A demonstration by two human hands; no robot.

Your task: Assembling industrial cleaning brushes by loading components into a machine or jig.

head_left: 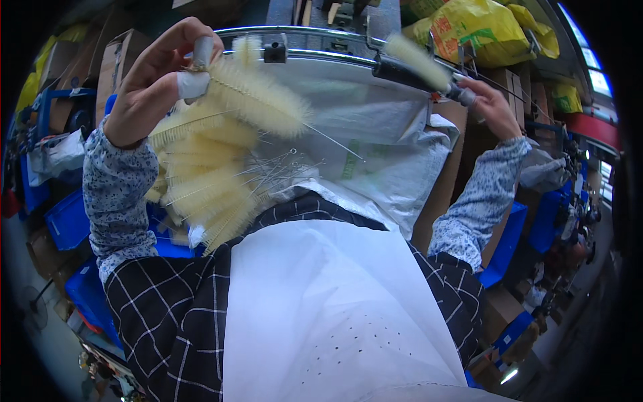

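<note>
Blurry green print (351, 161) on the white sack (402, 137). Left of it, left hand (151, 87) pinches a brush (261, 100); right hand (497, 108), can't tell.

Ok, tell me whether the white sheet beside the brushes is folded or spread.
Mostly spread, though creased: the white sheet shows a broad face, with wire ends of the yellowish brushes lying over its left.

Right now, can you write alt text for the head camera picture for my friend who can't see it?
A person's left hand pinches one end of a fluffy cream brush over a pile of similar brushes. The right hand is at the end of another brush, near shiny metal rails. White plastic sheeting spreads between the hands.
</note>
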